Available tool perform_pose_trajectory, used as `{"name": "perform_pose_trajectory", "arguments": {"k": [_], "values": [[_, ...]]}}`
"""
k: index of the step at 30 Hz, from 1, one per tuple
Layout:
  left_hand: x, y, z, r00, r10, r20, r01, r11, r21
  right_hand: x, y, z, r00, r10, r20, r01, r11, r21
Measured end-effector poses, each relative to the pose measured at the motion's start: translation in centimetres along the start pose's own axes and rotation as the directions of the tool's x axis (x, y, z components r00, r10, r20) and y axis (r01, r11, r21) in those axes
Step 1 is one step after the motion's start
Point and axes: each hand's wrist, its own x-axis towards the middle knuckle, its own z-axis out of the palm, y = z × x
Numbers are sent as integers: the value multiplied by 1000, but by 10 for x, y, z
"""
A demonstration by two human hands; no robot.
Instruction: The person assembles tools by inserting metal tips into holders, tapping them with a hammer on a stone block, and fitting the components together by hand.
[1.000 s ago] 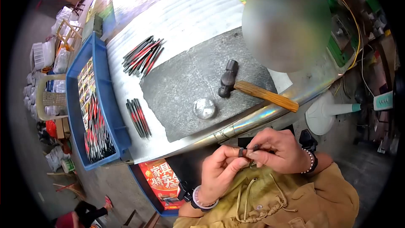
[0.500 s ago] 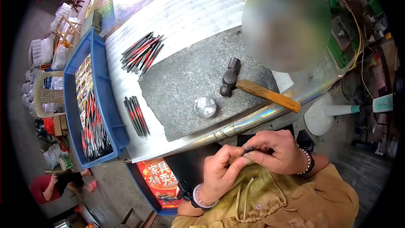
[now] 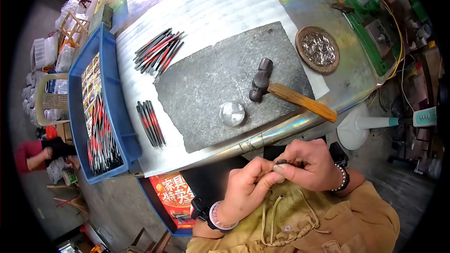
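Note:
My left hand (image 3: pixel 248 185) and my right hand (image 3: pixel 310 166) meet in front of my chest, thumbs and fingers pinched together on a small dark piece (image 3: pixel 281 162). Most of that piece is hidden by the fingers. Beyond them, a grey stone slab (image 3: pixel 201 84) lies on white foam sheet (image 3: pixel 225 7). On the slab are a ball-peen hammer (image 3: pixel 260 80) with a wooden handle and a clear, shiny round object (image 3: pixel 232 114). Two groups of red and black slim tools lie on the foam, a larger pile (image 3: pixel 158 52) and a smaller row (image 3: pixel 151 124).
A blue bin (image 3: pixel 123 133) at the left holds more red and black tools. A round bowl (image 3: pixel 318 49) of small metal pieces sits right of the slab. Green machinery (image 3: pixel 368 42) and a white stand (image 3: pixel 354 126) are at the right. Another person (image 3: pixel 37 157) is at the far left.
The view has shifted slightly, and the bowl shows where a blurred patch was. My hands stay pinched together, the dark piece now more covered. The other person has moved up and left in view.

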Motion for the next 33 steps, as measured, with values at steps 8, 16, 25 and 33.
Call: {"name": "perform_pose_trajectory", "arguments": {"k": [8, 16, 25, 33], "values": [[1, 1, -14, 959, -212, 185, 258, 926, -275, 12, 8, 7, 970, 210, 125, -243, 881, 405], [-1, 9, -21, 952, -227, 204, 290, 883, -369, 20, 3, 9, 963, 196, 186, -260, 859, 441], [3, 1, -31, 955, -203, 219, 288, 813, -506, 33, -2, 17, 920, 316, 232, -391, 775, 497], [4, 9, -33, 908, -319, 272, 418, 732, -538, 38, -1, 14, 913, 350, 208, -406, 822, 399]]}}
